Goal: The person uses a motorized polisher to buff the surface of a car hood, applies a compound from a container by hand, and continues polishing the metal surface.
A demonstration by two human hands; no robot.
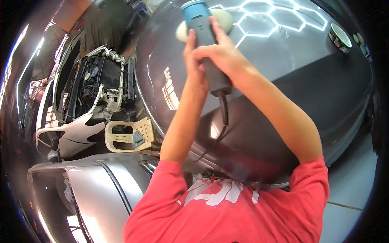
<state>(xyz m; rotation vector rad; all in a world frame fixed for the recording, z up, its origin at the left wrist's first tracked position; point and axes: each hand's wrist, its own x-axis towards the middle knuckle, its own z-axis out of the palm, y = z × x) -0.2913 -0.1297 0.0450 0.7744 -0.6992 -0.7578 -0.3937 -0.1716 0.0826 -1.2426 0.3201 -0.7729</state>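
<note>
We hold power polisher (204, 35) two-handed: left hand (194, 60) and right hand (222, 54) wrapped around grey body; pale pad (225, 19) against glossy dark car panel (263, 105).

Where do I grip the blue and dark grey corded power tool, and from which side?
Probably around its dark grey cylindrical barrel, from your near side: it is long, slim and points back toward you, with the pale pad at the far end and the black cord leaving the near end.
</note>
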